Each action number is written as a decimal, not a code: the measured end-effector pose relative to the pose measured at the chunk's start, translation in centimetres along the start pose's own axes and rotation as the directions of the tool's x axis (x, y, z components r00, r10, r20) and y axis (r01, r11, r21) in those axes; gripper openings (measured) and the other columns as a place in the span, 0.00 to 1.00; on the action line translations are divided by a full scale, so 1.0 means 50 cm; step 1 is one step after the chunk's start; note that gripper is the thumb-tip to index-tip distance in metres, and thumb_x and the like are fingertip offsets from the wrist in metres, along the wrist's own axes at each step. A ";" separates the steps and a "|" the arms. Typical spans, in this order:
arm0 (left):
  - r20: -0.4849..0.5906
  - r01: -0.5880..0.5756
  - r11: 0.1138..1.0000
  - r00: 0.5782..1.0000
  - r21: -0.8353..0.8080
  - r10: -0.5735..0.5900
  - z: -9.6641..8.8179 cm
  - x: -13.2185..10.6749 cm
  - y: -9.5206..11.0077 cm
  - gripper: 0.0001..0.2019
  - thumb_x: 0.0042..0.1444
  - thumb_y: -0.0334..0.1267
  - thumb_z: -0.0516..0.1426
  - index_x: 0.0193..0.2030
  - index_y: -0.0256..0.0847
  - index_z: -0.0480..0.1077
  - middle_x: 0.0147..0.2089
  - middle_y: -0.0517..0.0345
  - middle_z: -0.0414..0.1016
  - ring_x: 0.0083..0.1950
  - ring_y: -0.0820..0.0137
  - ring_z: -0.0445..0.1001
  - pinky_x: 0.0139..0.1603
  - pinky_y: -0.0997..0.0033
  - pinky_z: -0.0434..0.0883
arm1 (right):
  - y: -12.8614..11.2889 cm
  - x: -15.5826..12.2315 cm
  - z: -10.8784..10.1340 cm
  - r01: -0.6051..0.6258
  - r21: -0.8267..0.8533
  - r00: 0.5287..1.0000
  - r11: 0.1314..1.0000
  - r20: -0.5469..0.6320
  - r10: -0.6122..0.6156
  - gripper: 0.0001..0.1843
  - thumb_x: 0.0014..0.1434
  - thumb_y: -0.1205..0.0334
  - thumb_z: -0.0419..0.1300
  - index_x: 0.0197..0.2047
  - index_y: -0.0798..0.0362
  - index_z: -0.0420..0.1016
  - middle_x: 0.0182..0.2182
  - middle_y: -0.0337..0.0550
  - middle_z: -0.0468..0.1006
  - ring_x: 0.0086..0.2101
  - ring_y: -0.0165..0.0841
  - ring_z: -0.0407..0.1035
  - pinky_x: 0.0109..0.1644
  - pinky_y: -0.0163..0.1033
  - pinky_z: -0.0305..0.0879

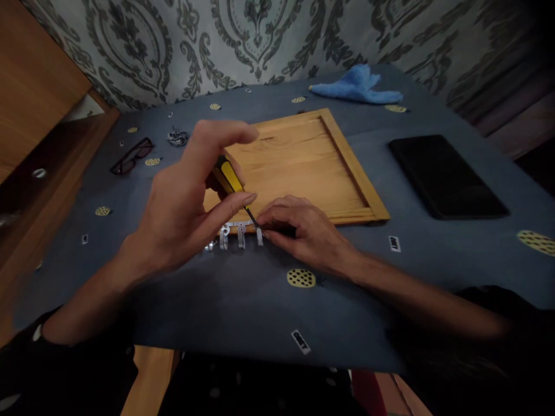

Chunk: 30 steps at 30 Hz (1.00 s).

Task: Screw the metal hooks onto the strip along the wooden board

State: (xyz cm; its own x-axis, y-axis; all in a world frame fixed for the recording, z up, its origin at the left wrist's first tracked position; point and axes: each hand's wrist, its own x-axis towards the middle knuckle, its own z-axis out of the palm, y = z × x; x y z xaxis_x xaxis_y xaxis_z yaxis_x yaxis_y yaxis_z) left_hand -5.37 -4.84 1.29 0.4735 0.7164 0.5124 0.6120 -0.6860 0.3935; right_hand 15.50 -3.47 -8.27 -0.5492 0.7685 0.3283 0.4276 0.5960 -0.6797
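My left hand (177, 196) is closed around the yellow and black handle of a screwdriver (229, 177), index finger raised and thumb along the shaft. Its tip points down to a silver metal hook rail (241, 236) on the near edge of a framed wooden board (299, 164). Several hooks hang from that rail over the edge. My right hand (307, 231) rests at the rail's right end, fingers pinched together close to the screwdriver tip. What those fingers hold, if anything, is hidden. The left hand covers the board's left part.
A black tablet (448, 176) lies to the right on the blue patterned tablecloth (243, 306). Behind the board is a crumpled blue cloth (358, 86). Dark-framed glasses (132, 155) and a small metallic tangle (177, 137) lie at the left, near wooden furniture (39, 86).
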 end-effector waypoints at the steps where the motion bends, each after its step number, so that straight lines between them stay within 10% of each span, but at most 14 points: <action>1: 0.013 0.027 0.999 1.000 -0.042 -0.026 0.000 -0.001 0.001 0.23 0.63 0.35 0.61 0.60 0.57 0.60 0.60 0.58 0.69 0.48 0.68 0.78 0.44 0.65 0.80 | 0.000 0.000 0.000 -0.002 0.001 1.000 1.000 0.000 0.002 0.07 0.60 0.68 0.60 0.40 0.49 0.79 0.38 0.43 0.82 0.40 0.38 0.74 0.47 0.45 0.67; 30: -0.030 -0.217 0.973 0.975 0.082 0.220 -0.005 0.015 -0.031 0.21 0.57 0.40 0.66 0.57 0.46 0.70 0.43 0.60 0.74 0.32 0.75 0.73 0.29 0.76 0.73 | -0.005 -0.002 -0.003 -0.001 0.009 1.000 1.000 0.006 0.001 0.08 0.62 0.70 0.59 0.42 0.53 0.79 0.39 0.45 0.82 0.42 0.37 0.73 0.51 0.44 0.63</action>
State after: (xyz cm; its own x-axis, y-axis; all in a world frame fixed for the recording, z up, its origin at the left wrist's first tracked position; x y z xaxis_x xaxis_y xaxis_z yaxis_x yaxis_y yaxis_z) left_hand -6.12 -3.28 1.26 0.5776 0.5436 0.6090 0.5443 -0.8124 0.2089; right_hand 15.57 -3.65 -8.04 -0.5530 0.7677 0.3238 0.4215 0.5930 -0.6861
